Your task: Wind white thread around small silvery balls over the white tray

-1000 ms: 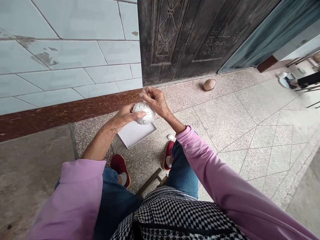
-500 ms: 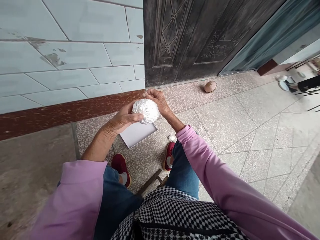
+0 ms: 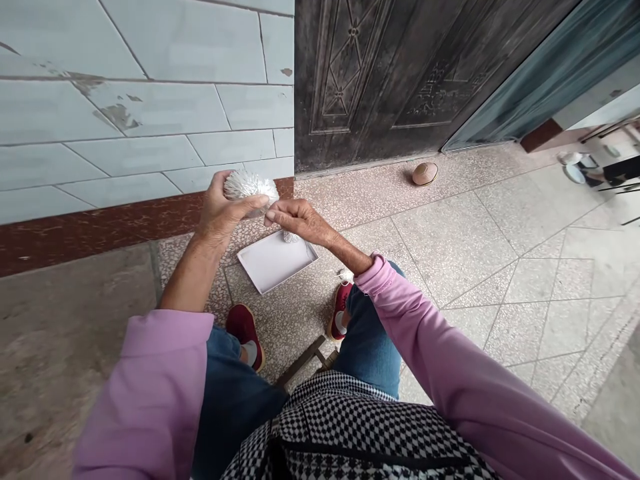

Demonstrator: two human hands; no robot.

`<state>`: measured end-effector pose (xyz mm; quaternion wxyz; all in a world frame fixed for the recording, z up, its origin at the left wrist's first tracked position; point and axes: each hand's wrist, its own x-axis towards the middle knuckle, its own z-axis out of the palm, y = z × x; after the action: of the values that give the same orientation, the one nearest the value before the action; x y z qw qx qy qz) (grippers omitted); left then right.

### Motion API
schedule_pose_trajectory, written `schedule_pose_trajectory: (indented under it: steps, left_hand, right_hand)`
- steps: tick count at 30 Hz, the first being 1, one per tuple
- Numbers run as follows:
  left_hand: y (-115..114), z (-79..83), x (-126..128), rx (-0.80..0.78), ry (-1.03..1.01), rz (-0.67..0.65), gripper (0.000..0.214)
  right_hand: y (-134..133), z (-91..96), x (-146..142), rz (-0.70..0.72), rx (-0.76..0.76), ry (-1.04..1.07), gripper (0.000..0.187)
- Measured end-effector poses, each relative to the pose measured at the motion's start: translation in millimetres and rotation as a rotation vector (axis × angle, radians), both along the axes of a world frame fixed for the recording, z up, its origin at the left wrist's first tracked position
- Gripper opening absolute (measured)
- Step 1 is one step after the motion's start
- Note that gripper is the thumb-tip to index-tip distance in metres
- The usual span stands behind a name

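My left hand (image 3: 223, 207) is closed round a ball of white yarn (image 3: 250, 187), its thumb lying across the near side. The ball has a ridged, spiky surface and is held up in front of the wall. Just to its right, my right hand (image 3: 297, 220) has thumb and forefinger pinched together close to the ball's lower edge. What the pinch holds is too small to make out. Below the hands, a shallow white box lid (image 3: 273, 267) lies on the floor with a small whitish lump (image 3: 290, 237) at its far side, partly hidden by my right hand.
A small white bundle (image 3: 345, 275) lies by my right red shoe (image 3: 340, 310). A wooden stool part (image 3: 305, 360) shows between my legs. A brownish round object (image 3: 425, 173) sits before the dark door (image 3: 370, 80). The tiled wall (image 3: 150, 107) stands ahead on the left.
My left hand has moved the ball left and up, turning it. My right hand has come from behind the ball down to its near right side. The view has shifted slightly.
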<state>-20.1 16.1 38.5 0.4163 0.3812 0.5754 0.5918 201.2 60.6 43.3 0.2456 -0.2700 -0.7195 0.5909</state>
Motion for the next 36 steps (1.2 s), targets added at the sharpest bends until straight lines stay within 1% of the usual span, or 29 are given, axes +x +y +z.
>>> schedule_pose_trajectory:
  steps: [2, 4, 6, 8, 10, 12, 14, 18, 21, 23, 28, 30, 33, 36]
  left_hand:
    - [-2, 2.2, 5, -0.023, 0.01, -0.053, 0.109]
    - [-5, 5.0, 10, -0.027, -0.001, -0.128, 0.103]
    - [-7, 6.9, 14, -0.022, -0.005, -0.193, 0.096]
    - [-7, 7.3, 17, -0.018, 0.024, -0.236, 0.089]
    - [-8, 6.3, 21, -0.022, 0.084, -0.282, 0.087]
    - [-8, 5.4, 24, -0.031, 0.148, -0.341, 0.086]
    - [-9, 5.9, 28, -0.025, 0.17, -0.388, 0.083]
    - [-13, 10.8, 32, 0.016, 0.095, -0.412, 0.081]
    - [-14, 13.3, 34, 0.024, 0.044, -0.437, 0.082]
    - [-15, 13.4, 34, 0.014, 0.015, -0.459, 0.084]
    - [-15, 12.0, 34, -0.058, -0.079, -0.502, 0.097]
    - [-16, 10.2, 36, -0.075, -0.106, -0.508, 0.093]
    - [-15, 5.5, 39, -0.086, -0.122, -0.52, 0.077]
    - [-14, 2.5, 41, -0.042, -0.151, -0.512, 0.071]
  right_hand:
    - [6, 9.5, 9, -0.05, -0.021, 0.038, 0.063]
    - [15, 15.2, 17, -0.092, -0.024, 0.114, 0.066]
    - [23, 17.3, 22, -0.114, -0.007, 0.2, 0.07]
    - [27, 17.8, 25, -0.133, 0.014, 0.242, 0.072]
    - [27, 18.2, 27, -0.168, 0.043, 0.215, 0.071]
    - [24, 19.4, 28, -0.21, 0.068, 0.145, 0.066]
    - [22, 21.3, 29, -0.25, 0.074, 0.085, 0.061]
    - [28, 23.1, 29, -0.332, 0.042, 0.037, 0.061]
    - [34, 21.0, 28, -0.357, 0.01, 0.019, 0.061]
    - [36, 18.2, 27, -0.358, -0.005, 0.018, 0.063]
    - [37, 10.2, 24, -0.358, -0.018, 0.037, 0.066]
    - [39, 7.9, 23, -0.374, -0.013, 0.033, 0.068]
    - [42, 5.4, 23, -0.389, -0.013, 0.022, 0.071]
    - [45, 1.6, 21, -0.385, -0.003, 0.036, 0.076]
